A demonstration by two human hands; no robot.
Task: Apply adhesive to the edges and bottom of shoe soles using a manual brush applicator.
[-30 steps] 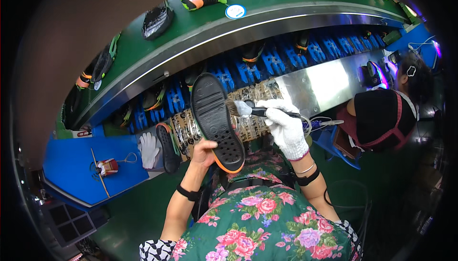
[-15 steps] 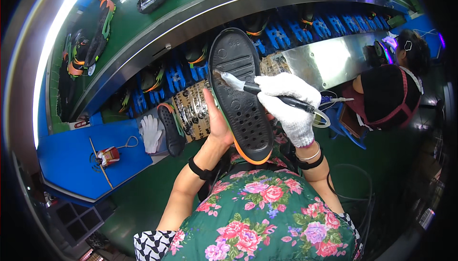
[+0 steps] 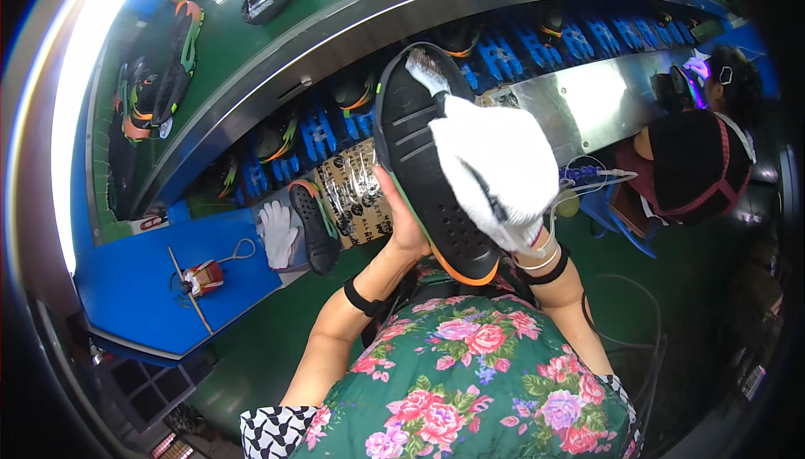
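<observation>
My bare left hand point(image 3: 405, 224) grips a black shoe sole point(image 3: 411, 136) by its left edge, its fingers hidden behind it. The sole's inner face is up, with ribs in the middle, small holes toward the orange-edged heel, and the heel toward me. In a white knit glove, my right hand point(image 3: 499, 161) is closed round a brush point(image 3: 429, 73) with a thin tube at its back end. The wet-looking bristles touch the sole near its toe. Much of the brush handle and the sole's right side are hidden by the glove.
Left stands a blue table point(image 3: 134, 291) with a small red item point(image 3: 204, 278) and a stick. A white glove point(image 3: 277, 235) and another sole point(image 3: 314, 228) lie beside it. Ahead runs a metal rail point(image 3: 335, 73) above blue racks point(image 3: 317, 134). A co-worker point(image 3: 688, 157) sits at right.
My right hand has moved the brush up the sole, from its left middle to the toe end. My left hand still holds the sole, and the view has shifted slightly.
</observation>
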